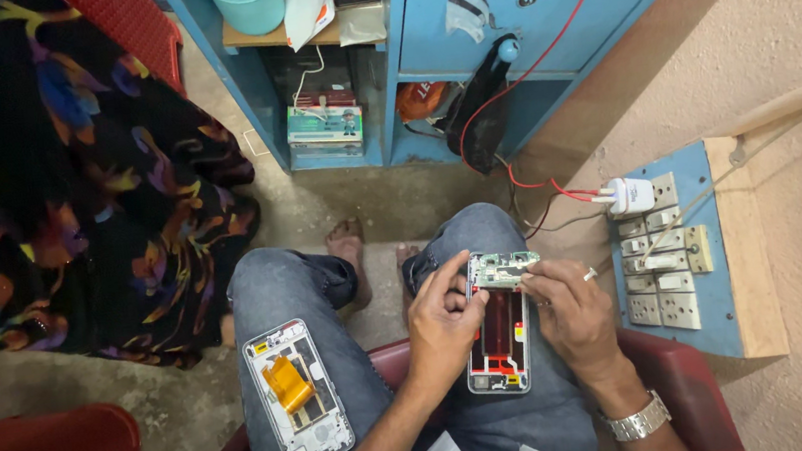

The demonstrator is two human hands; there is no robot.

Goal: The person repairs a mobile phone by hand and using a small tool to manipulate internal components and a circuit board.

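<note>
Left hand (440,324) grips opened phone (499,330) by its edge; right hand (572,312) pinches circuit board (505,268) at top (fingertips partly hidden, tool unclear). Forearms cut off at frame btm.

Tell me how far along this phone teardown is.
Done: the phone is split open; one half with an orange flex lies on the left thigh. In hand: the left hand steadies the open phone frame while the right hand works at its green circuit board. Left: that board is not yet clear of the frame.
</note>
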